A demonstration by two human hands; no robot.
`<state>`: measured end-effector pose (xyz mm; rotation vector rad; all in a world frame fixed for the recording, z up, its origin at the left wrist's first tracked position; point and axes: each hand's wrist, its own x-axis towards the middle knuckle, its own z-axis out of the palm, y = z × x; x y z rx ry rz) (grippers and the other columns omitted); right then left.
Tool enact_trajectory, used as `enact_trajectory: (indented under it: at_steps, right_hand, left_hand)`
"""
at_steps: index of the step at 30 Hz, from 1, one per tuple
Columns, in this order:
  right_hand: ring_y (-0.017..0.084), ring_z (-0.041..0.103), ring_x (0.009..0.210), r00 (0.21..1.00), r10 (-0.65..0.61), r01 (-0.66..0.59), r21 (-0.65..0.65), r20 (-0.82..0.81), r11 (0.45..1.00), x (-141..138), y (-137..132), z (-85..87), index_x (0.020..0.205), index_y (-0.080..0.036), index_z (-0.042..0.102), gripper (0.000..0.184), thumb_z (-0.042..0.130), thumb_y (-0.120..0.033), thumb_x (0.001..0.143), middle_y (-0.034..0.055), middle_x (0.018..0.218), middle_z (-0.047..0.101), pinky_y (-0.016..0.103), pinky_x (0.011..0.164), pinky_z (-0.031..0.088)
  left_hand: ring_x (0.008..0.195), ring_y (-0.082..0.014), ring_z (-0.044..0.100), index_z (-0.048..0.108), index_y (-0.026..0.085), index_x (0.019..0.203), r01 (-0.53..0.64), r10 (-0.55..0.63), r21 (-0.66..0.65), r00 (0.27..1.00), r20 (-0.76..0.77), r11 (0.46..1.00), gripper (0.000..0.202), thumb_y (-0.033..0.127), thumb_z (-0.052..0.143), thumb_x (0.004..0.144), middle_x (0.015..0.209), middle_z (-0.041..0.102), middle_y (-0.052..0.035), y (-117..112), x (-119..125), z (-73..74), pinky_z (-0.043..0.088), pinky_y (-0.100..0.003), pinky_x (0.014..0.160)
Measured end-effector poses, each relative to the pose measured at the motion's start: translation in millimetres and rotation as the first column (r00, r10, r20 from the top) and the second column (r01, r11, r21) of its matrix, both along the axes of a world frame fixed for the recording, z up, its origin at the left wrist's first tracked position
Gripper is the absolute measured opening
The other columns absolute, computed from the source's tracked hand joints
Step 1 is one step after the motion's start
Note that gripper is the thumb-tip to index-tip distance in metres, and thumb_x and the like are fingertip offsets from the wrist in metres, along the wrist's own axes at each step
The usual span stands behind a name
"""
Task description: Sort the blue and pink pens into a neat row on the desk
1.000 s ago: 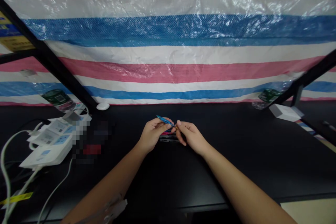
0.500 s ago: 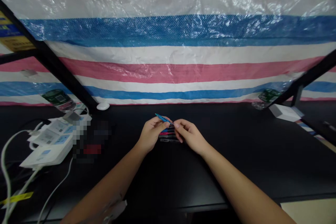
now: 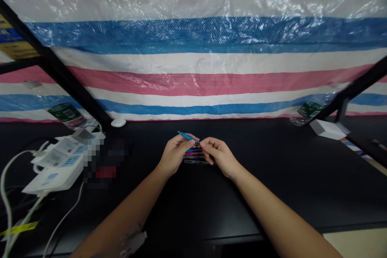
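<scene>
A blue pen slants above the black table, its upper-left end sticking out past the fingers. My left hand is closed on its barrel between thumb and fingers. At the pen's lower-right end, the thumb and forefinger of my right hand are pinched together; whether they grip the tip itself or a small part at it is too small to tell. Several pens lie in a row on the table beneath both hands, among them a pink one and a dark one. My hands partly cover them.
At the left a white power strip with chargers and cables lies on the black table. Behind it are a white mouse-like object and a bottle. A white box and another bottle stand at the right.
The blue pen has turned slightly in my fingers, and its upper end sits a touch further left. Both hands stay in nearly the same place.
</scene>
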<state>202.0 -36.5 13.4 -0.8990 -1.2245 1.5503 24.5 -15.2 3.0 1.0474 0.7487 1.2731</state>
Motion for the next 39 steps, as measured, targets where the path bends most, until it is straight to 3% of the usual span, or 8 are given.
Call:
enact_trajectory:
  at_steps: [5, 8, 10, 15, 20, 27, 34, 39]
  right_hand:
    - [0.006, 0.035, 0.046, 0.964, 0.003, -0.039, -0.13, -0.267, 0.991, 6, 2, 9.3, 0.105, -0.018, 0.066, 0.028, 0.073, -0.04, 0.088, -0.0063, 0.062, 0.048, 0.021, 0.045, 0.022]
    - [0.008, 0.037, 0.052, 0.86, 0.033, -0.17, -0.225, -0.509, 0.959, 13, 3, 16.4, 0.106, -0.015, 0.068, 0.04, 0.061, -0.052, 0.093, -0.0011, 0.072, 0.05, 0.02, 0.043, 0.023]
    - [0.009, 0.039, 0.055, 0.793, 0.016, -0.211, -0.251, -0.609, 0.945, 17, 5, 19.3, 0.109, -0.015, 0.068, 0.042, 0.056, -0.052, 0.096, 0.0008, 0.076, 0.052, 0.019, 0.043, 0.026]
    - [0.008, 0.038, 0.056, 0.705, -0.032, -0.231, -0.272, -0.709, 0.934, 17, 6, 18.1, 0.108, -0.012, 0.067, 0.035, 0.051, -0.043, 0.102, -0.0009, 0.074, 0.049, 0.018, 0.043, 0.031]
    - [0.01, 0.041, 0.058, 0.674, -0.023, -0.239, -0.248, -0.738, 0.939, 17, 5, 18.1, 0.111, -0.011, 0.067, 0.042, 0.048, -0.048, 0.103, 0.0008, 0.077, 0.05, 0.02, 0.045, 0.035]
    - [0.009, 0.036, 0.056, 0.708, -0.023, -0.219, -0.25, -0.706, 0.943, 16, 5, 18.6, 0.105, -0.014, 0.068, 0.034, 0.052, -0.044, 0.102, -0.0008, 0.074, 0.046, 0.02, 0.045, 0.032]
    - [0.013, 0.031, 0.057, 0.834, -0.05, -0.102, -0.241, -0.55, 0.965, 15, 5, 15.5, 0.102, -0.019, 0.07, 0.04, 0.052, -0.054, 0.097, 0.0005, 0.074, 0.043, 0.024, 0.044, 0.03]
    - [0.014, 0.032, 0.059, 0.841, -0.048, -0.101, -0.244, -0.539, 0.965, 17, 6, 17.6, 0.106, -0.018, 0.071, 0.046, 0.048, -0.057, 0.098, 0.0017, 0.076, 0.045, 0.025, 0.045, 0.03]
  left_hand:
    - [0.084, -0.0138, 0.068, 0.079, 0.019, 0.102, -0.048, 0.053, -0.036, 0.988, 0.147, 0.998, 0.025, 0.026, 0.083, 0.078, 0.1, 0.077, -0.0072, 3, -3, 0.7, 0.053, -0.028, 0.084]
    - [0.084, -0.0135, 0.069, 0.08, 0.019, 0.101, -0.065, 0.077, -0.068, 0.981, 0.179, 0.996, 0.027, 0.026, 0.085, 0.075, 0.099, 0.078, -0.0076, 5, -4, -0.2, 0.053, -0.028, 0.085]
    - [0.084, -0.0143, 0.07, 0.08, 0.018, 0.098, -0.063, 0.078, -0.089, 0.981, 0.178, 0.994, 0.029, 0.025, 0.088, 0.072, 0.092, 0.078, -0.0072, 5, -4, -1.0, 0.054, -0.028, 0.085]
    - [0.082, -0.0152, 0.071, 0.082, 0.019, 0.093, -0.045, 0.062, -0.106, 0.984, 0.165, 0.993, 0.031, 0.026, 0.092, 0.065, 0.083, 0.078, -0.0059, 3, -1, -2.3, 0.054, -0.028, 0.083]
    - [0.082, -0.0159, 0.071, 0.081, 0.019, 0.094, -0.053, 0.068, -0.104, 0.986, 0.153, 0.993, 0.031, 0.026, 0.091, 0.065, 0.085, 0.078, -0.0065, 3, -2, -1.8, 0.055, -0.03, 0.084]
    - [0.081, -0.0169, 0.072, 0.081, 0.018, 0.093, -0.051, 0.068, -0.115, 0.987, 0.144, 0.992, 0.032, 0.026, 0.092, 0.064, 0.083, 0.078, -0.0067, 2, -2, -1.0, 0.056, -0.032, 0.084]
    - [0.083, -0.0169, 0.071, 0.081, 0.018, 0.094, -0.044, 0.06, -0.115, 0.988, 0.142, 0.992, 0.031, 0.025, 0.091, 0.065, 0.084, 0.078, -0.0069, 3, -3, -3.6, 0.056, -0.032, 0.086]
    - [0.084, -0.0167, 0.071, 0.081, 0.019, 0.095, -0.046, 0.06, -0.105, 0.99, 0.128, 0.993, 0.031, 0.026, 0.091, 0.066, 0.086, 0.078, -0.007, 5, -4, -5.0, 0.055, -0.031, 0.086]
